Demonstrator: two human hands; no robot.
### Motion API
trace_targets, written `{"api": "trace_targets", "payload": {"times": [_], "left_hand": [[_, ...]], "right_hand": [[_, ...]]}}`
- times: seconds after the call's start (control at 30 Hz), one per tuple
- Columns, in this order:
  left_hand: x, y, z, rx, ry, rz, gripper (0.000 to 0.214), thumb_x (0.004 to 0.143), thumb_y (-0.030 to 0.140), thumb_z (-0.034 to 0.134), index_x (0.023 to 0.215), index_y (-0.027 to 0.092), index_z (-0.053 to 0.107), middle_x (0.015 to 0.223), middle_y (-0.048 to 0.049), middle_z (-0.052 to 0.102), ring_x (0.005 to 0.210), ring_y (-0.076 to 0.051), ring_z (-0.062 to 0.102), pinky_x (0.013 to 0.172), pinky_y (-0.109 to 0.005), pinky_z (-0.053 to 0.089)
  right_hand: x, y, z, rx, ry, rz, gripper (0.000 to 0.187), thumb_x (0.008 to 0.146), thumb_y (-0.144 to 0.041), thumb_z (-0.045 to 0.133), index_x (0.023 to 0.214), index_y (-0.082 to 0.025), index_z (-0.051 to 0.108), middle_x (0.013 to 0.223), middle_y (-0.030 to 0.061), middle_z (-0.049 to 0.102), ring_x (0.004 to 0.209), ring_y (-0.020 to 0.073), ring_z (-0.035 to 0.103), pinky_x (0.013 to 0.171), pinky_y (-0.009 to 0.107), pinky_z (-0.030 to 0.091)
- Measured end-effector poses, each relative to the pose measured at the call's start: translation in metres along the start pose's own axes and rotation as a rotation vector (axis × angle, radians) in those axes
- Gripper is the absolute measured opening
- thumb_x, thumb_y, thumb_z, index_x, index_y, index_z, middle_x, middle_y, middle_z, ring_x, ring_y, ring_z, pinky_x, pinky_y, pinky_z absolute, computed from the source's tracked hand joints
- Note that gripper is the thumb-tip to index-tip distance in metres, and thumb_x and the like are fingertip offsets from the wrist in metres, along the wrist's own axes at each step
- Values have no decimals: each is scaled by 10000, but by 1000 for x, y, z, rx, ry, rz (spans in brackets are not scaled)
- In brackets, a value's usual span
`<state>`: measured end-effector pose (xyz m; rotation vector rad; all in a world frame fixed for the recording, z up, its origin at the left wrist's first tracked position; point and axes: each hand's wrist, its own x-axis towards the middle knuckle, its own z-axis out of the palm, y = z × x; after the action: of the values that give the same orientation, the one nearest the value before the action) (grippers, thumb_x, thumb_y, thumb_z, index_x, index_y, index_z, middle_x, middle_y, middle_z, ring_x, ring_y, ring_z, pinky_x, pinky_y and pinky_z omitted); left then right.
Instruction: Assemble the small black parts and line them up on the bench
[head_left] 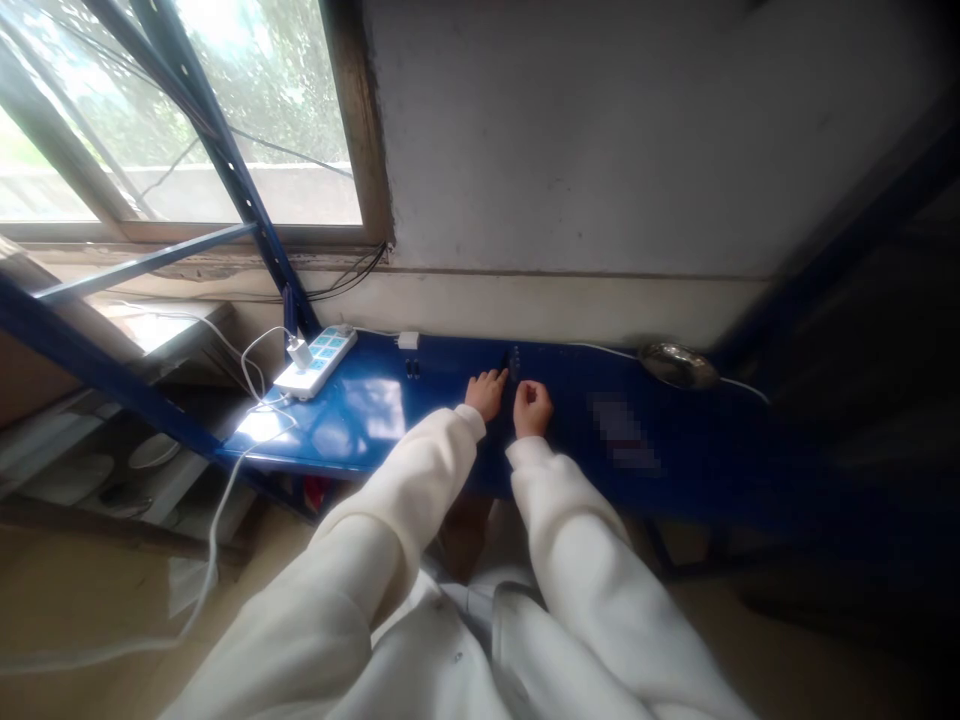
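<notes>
Both my arms, in white sleeves, reach out over a blue metal table [360,420]. My left hand [486,392] rests on the table with its fingers curled against a small dark object [511,365] lying near the far edge. My right hand [532,407] is closed in a loose fist right beside it; whatever it holds is too small to make out. Two small dark pieces [412,368] lie a little to the left of my hands.
A white power strip [316,361] with a plugged charger and white cables sits at the table's left end. A small white adapter [408,340] lies by the wall. A metal bowl [677,364] stands at the far right. Blue rack struts cross the window at left.
</notes>
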<state>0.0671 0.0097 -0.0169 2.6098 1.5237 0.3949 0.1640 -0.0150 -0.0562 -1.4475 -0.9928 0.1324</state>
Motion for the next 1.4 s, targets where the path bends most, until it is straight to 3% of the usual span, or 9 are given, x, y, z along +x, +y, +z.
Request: {"api": "trace_targets", "payload": {"times": [0.13, 0.27, 0.5, 0.8, 1.07, 1.27, 1.4], "left_hand": [[10, -2, 0, -95, 102, -70, 328, 834, 140, 401, 1137, 193, 512, 1105, -95, 566, 983, -205, 530, 812, -324, 408], [16, -7, 3, -238, 126, -191, 178, 822, 178, 471, 970, 190, 570, 964, -71, 624, 855, -180, 576, 728, -279, 429], [0, -20, -10, -404, 253, -232, 79, 781, 186, 546, 833, 184, 605, 871, -45, 652, 792, -158, 586, 725, -265, 442], [-29, -43, -48, -539, 407, -76, 170, 751, 176, 576, 917, 153, 607, 814, -30, 653, 662, -104, 558, 660, -221, 457], [-36, -48, -62, -553, 385, -75, 155, 747, 215, 611, 881, 149, 652, 808, -43, 675, 698, -121, 593, 677, -231, 474], [-34, -49, -63, -576, 414, -114, 145, 738, 231, 631, 847, 140, 660, 785, -50, 681, 696, -127, 603, 683, -235, 476], [-32, -52, -58, -576, 453, -134, 157, 736, 268, 636, 827, 141, 659, 772, -45, 679, 675, -124, 596, 670, -232, 472]], "right_hand": [[2, 0, -1, -62, -49, 52, 275, 785, -336, 414, 836, -134, 595, 793, 105, 644, 712, 171, 586, 696, 290, 462], [9, 2, -4, -230, -167, 81, 250, 768, -269, 447, 899, -132, 610, 837, 96, 645, 810, 189, 570, 767, 314, 423], [28, 5, 0, -610, -392, 135, 250, 736, -274, 548, 947, -179, 640, 963, 96, 618, 968, 247, 488, 826, 410, 328], [37, 16, 18, -596, -350, 57, 194, 698, -292, 586, 826, -167, 661, 901, 101, 635, 890, 240, 510, 788, 420, 331], [40, 14, 23, -602, -369, 17, 141, 719, -248, 554, 745, -163, 663, 825, 83, 646, 804, 207, 527, 751, 372, 329], [20, -10, 23, -557, -476, -301, 138, 759, -255, 545, 723, -180, 655, 773, 56, 638, 802, 191, 520, 701, 308, 306], [10, -23, 24, -522, -475, -418, 148, 779, -256, 540, 700, -186, 643, 728, 41, 625, 775, 181, 514, 681, 306, 289]]}}
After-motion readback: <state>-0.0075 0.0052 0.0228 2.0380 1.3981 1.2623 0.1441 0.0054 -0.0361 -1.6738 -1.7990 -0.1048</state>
